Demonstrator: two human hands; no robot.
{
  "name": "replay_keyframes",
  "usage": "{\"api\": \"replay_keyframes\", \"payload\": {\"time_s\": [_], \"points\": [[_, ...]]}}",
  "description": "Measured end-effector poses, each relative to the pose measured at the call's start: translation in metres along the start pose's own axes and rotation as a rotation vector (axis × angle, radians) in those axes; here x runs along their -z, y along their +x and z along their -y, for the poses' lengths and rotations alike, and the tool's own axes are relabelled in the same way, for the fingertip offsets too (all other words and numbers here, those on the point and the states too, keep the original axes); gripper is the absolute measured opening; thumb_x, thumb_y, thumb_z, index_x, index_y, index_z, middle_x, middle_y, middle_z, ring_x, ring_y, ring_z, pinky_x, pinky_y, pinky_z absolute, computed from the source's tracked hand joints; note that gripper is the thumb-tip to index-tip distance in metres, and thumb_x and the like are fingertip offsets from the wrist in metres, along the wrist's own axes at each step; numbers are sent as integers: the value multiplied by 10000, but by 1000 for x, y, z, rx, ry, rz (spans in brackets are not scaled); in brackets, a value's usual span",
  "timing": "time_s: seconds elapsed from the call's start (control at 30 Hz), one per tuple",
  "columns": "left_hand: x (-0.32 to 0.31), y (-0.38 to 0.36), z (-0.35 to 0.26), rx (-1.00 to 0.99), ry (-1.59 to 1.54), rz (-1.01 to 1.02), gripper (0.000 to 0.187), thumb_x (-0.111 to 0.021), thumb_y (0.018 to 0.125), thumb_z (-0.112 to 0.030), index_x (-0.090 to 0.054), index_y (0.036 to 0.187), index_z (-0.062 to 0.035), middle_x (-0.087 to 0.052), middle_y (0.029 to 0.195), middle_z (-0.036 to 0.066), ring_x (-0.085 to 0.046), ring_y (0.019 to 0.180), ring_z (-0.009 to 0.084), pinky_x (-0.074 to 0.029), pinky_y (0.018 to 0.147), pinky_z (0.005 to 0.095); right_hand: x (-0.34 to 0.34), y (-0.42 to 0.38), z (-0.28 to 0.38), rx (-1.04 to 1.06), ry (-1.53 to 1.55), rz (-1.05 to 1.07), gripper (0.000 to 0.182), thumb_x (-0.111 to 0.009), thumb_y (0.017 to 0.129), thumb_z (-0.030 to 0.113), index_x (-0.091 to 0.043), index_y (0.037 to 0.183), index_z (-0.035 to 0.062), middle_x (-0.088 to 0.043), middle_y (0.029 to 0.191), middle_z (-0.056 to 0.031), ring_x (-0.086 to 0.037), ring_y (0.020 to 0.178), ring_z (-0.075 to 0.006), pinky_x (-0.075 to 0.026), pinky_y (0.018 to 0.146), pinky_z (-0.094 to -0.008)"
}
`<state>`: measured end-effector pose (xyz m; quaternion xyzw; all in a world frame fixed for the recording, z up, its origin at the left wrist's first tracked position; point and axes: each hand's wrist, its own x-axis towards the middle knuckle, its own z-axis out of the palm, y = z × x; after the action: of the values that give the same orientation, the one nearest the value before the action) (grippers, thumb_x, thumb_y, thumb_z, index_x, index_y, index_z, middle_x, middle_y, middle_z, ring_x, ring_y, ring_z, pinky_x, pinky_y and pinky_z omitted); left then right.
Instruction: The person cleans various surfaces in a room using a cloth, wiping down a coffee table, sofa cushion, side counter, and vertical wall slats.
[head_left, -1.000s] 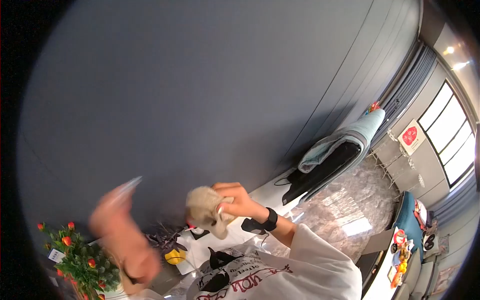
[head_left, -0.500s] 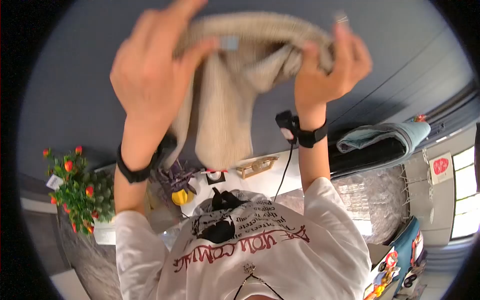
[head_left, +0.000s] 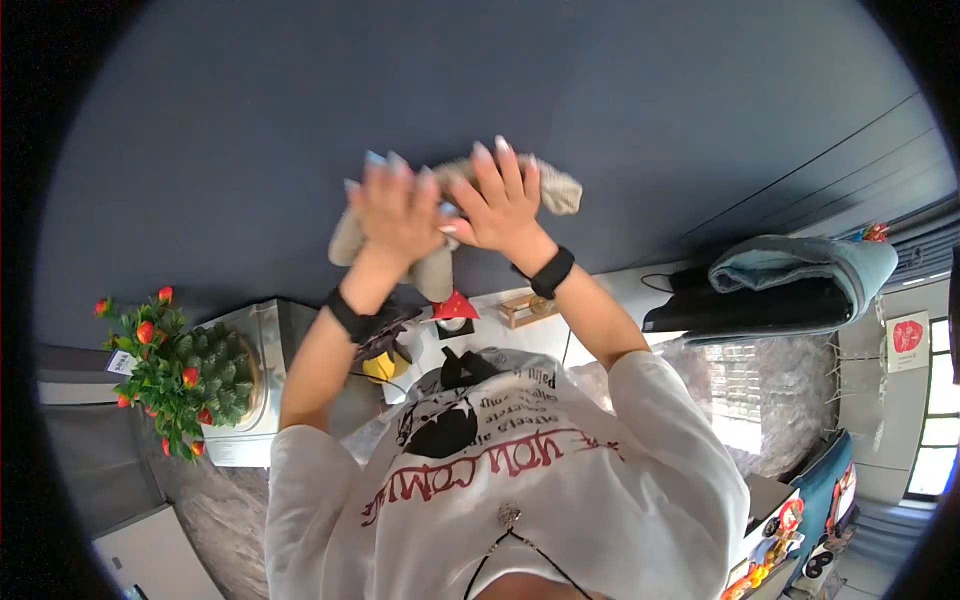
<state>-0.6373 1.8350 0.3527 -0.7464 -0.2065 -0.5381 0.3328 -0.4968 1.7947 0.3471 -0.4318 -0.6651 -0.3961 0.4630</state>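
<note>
A beige knitted garment [head_left: 558, 190] lies against a dark blue-grey surface [head_left: 640, 90], bunched up, with parts of it hanging below the hands. My left hand [head_left: 398, 215] rests on its left part with the fingers spread, somewhat blurred. Flat on the middle of the cloth is my right hand [head_left: 503, 210], fingers apart, its thumb close to the left hand. Both palms face the fabric, and they hide much of it. Black bands circle both wrists.
A potted plant with red fruits [head_left: 190, 375] stands at the left. Below the hands are a red object [head_left: 455, 307], a yellow object [head_left: 384, 367] and a wooden item [head_left: 528, 309]. A folded light-blue cloth [head_left: 800, 275] is at the right.
Both hands have come down and closer together. The garment, held up between them before, is now bunched against the dark surface, and the fingers have opened on it.
</note>
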Motion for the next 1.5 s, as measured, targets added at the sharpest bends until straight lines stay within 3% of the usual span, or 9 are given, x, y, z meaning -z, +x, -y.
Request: {"api": "replay_keyframes", "payload": {"time_s": [0.13, 0.27, 0.43, 0.63, 0.77, 0.87, 1.07, 1.27, 1.5], "points": [[-16, -63, -37, -398, -63, 267, 416, -373, 823, -296, -359, 1231, -210, -304, 1296, 16, -271, 1212, 205, -68, 1010, 423, -25, -156, -1, -175, 12, 94, 402, -392, 794, 457, -506, 987, 123, -295, 1275, -156, -281, 1166, -377, -168, 943, -525], [-27, -34, -70, -346, -122, 341, 417, -362, 816, -243, -357, 1231, -201, -312, 1296, 11, -285, 1206, 171, -78, 1013, 386, -12, -158, -35, -281, -69, 98, 422, -429, 791, 386, -451, 1014, 28, -192, 1282, -256, -210, 1152, -482, -189, 915, -583], [-28, 47, -84, -72, -513, 370, 413, -498, 731, -120, -456, 1142, -129, -376, 1235, 87, -353, 1142, 261, -285, 919, 419, 31, -78, -79, -326, -54, 28, 644, -460, 802, 232, -96, 1300, 46, -2, 1328, -278, -66, 1197, -494, -113, 953, -577], [30, 55, -114, 480, -750, 99, 385, -534, 672, -53, -500, 1055, -77, -454, 1079, 132, -419, 1017, 330, -359, 835, 396, 53, -12, -99, -200, -75, -62, 650, -429, 812, 173, -39, 1323, 73, 65, 1334, -266, 70, 1217, -455, -10, 972, -533], [62, 20, -122, 809, -1091, 505, 284, -500, 739, -77, -517, 1021, -53, -538, 949, 125, -529, 863, 267, -422, 747, 340, 47, 10, -85, -250, -119, -76, 628, -419, 814, 157, -63, 1326, 88, 62, 1347, -238, 64, 1231, -425, -4, 975, -524], [62, 0, -113, 910, -985, 368, 253, -473, 784, -108, -511, 1023, -32, -568, 891, 116, -563, 772, 223, -441, 702, 303, 43, 35, -47, -428, 31, -14, 560, -381, 851, 105, -81, 1322, 67, 68, 1367, -179, 25, 1262, -339, -61, 1004, -435], [46, -19, -79, 1013, -952, 461, 250, -402, 834, -135, -485, 1023, 6, -545, 933, 142, -524, 878, 248, -392, 773, 320, 21, 24, -15, -104, -70, 21, 452, -288, 798, 550, -504, 1098, 291, -309, 1288, -112, -238, 1207, -321, -67, 997, -469], [26, 8, -109, 728, -881, 535, 290, -387, 848, -181, -489, 1038, 12, -546, 990, 151, -522, 871, 273, -384, 778, 360, 54, 10, -68, 101, -181, -96, 468, -194, 843, 511, -580, 960, 271, -482, 1115, -103, -409, 1070, -301, -156, 959, -490], [-79, 88, -211, 480, -1213, 746, 314, -385, 831, -112, -411, 1114, 21, -493, 1087, 172, -456, 1044, 271, -321, 901, 337, 145, -31, -227, -427, -412, -306, 493, -202, 874, 404, -485, 1126, 88, -351, 1250, -189, -310, 1171, -339, -163, 966, -496]]}}
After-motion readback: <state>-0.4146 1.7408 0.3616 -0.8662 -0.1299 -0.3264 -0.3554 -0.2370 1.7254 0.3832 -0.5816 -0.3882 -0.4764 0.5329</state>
